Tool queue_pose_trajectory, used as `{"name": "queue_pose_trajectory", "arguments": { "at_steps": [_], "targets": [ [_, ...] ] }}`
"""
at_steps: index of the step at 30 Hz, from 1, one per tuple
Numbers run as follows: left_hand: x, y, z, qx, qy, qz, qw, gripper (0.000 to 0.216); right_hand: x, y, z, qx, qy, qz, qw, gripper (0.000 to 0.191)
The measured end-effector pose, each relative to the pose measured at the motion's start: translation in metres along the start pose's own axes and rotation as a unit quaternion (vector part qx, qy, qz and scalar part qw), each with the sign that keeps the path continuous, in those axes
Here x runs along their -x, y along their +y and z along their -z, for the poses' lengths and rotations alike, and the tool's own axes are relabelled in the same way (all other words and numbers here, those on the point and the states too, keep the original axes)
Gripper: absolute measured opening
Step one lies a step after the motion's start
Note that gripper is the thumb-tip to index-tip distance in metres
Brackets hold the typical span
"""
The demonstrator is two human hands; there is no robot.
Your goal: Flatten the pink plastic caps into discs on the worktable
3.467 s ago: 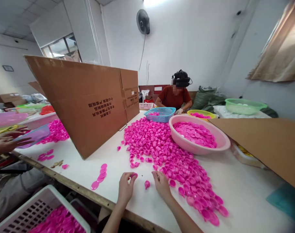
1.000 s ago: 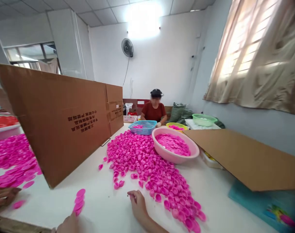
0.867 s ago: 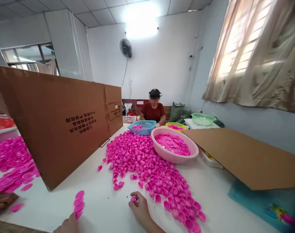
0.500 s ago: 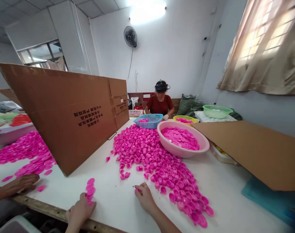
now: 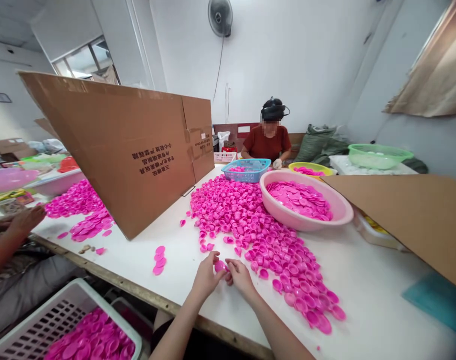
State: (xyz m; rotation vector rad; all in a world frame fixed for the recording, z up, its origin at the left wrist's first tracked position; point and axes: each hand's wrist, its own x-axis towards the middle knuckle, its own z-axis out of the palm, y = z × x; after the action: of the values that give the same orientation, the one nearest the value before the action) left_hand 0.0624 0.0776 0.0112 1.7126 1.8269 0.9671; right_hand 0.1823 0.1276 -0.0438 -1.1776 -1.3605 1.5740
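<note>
My left hand (image 5: 205, 275) pinches a flat pink plastic disc (image 5: 220, 266) between thumb and fingers, a little above the white table. My right hand (image 5: 242, 279) is closed close beside it, fingertips at the disc's right edge; a small pink cup seems to be in them, mostly hidden. Just beyond both hands spreads a large heap of small pink cups (image 5: 250, 215), running down to the right. A short overlapping row of pink discs (image 5: 159, 261) lies on the table to the left of my hands.
A pink basin (image 5: 344, 217) of discs and a blue basket (image 5: 250, 176) stand behind the heap. Cardboard (image 5: 118, 150) rises at left; another sheet (image 5: 408, 210) juts in at right. A white crate (image 5: 133, 332) sits below the table edge. A co-worker's arm (image 5: 10, 240) is at far left.
My left hand has left the row of discs and come right with one disc, meeting my right hand. The view has shifted left and down, bringing the white crate into sight.
</note>
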Motion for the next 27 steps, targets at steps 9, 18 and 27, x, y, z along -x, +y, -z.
{"name": "queue_pose_trajectory", "arguments": {
  "at_steps": [9,18,27],
  "targets": [
    [-0.011,-0.006,-0.017,-0.116,-0.063,-0.022,0.991,0.025,-0.006,0.004,-0.001,0.037,-0.004,0.022,0.999,0.031],
    [-0.023,-0.005,-0.018,-0.070,-0.082,-0.021,0.994,0.024,-0.013,0.003,0.007,0.077,0.003,0.032,0.997,0.022],
    [-0.034,-0.024,-0.018,0.078,-0.084,0.052,0.992,0.025,-0.012,-0.005,0.001,0.031,0.000,-0.003,1.000,0.019]
  ]
}}
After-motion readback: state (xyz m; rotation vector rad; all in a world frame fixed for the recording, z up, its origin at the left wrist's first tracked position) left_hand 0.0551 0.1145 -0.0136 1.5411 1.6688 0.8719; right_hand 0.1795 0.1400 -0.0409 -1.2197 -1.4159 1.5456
